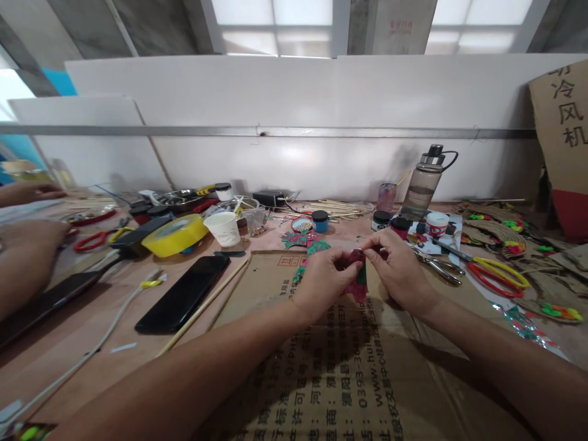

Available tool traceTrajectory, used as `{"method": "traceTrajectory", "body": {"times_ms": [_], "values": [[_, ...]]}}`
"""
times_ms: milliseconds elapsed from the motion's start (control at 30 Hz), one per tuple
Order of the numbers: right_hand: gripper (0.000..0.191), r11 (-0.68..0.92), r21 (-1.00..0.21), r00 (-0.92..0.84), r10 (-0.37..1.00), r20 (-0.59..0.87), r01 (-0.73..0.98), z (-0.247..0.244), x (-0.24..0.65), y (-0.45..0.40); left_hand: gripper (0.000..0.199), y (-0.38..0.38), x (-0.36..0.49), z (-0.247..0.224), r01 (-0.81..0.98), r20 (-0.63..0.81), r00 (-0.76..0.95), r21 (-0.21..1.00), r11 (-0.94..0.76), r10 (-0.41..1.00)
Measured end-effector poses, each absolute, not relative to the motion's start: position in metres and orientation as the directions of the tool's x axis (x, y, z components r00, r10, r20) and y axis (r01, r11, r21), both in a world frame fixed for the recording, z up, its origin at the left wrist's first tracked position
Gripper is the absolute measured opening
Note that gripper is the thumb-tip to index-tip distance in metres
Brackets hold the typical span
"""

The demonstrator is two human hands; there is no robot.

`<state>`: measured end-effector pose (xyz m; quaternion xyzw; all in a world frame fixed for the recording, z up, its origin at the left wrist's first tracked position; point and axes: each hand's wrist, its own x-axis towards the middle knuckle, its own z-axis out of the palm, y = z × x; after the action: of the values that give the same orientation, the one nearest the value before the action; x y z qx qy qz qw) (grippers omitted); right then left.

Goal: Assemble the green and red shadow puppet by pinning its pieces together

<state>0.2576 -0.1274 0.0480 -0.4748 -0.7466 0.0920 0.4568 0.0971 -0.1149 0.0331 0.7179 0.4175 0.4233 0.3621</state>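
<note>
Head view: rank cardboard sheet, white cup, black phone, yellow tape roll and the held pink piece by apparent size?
Cardboard sheet
Black phone
Yellow tape roll
White cup
Unsure: pink piece, partly hidden by left fingers.

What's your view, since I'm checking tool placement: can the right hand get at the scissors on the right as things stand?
Probably yes: the scissors lie right of the right hand, handles uncovered. A low silver tool lies between, and that hand is busy at a red-and-green piece.
</note>
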Motion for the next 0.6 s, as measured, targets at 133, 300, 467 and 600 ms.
{"method": "traceTrajectory", "body": {"times_ms": [133, 300, 467, 600], "values": [[0.010, 0.539, -0.553, -0.147, 0.788, 0.598, 0.636, 0.0480, 0.2558, -0.1279, 0.019, -0.1120, 0.0966, 0.0331, 0.315, 0.279, 0.294, 0.875, -0.368, 0.914], [0.006, 0.519, -0.556, -0.167, 0.811, 0.562, 0.649, 0.0505, 0.2535, -0.1292, 0.018, -0.1104, 0.0958, 0.0320, 0.277, 0.297, 0.320, 0.879, -0.389, 0.899], [0.008, 0.542, -0.544, -0.192, 0.799, 0.570, 0.641, 0.0531, 0.2539, -0.1303, 0.017, -0.1102, 0.0947, 0.0307, 0.305, 0.332, 0.302, 0.854, -0.421, 0.894], [0.009, 0.552, -0.541, -0.188, 0.789, 0.585, 0.635, 0.0515, 0.2548, -0.1298, 0.016, -0.1092, 0.0943, 0.0299, 0.327, 0.337, 0.307, 0.841, -0.431, 0.890]]}}
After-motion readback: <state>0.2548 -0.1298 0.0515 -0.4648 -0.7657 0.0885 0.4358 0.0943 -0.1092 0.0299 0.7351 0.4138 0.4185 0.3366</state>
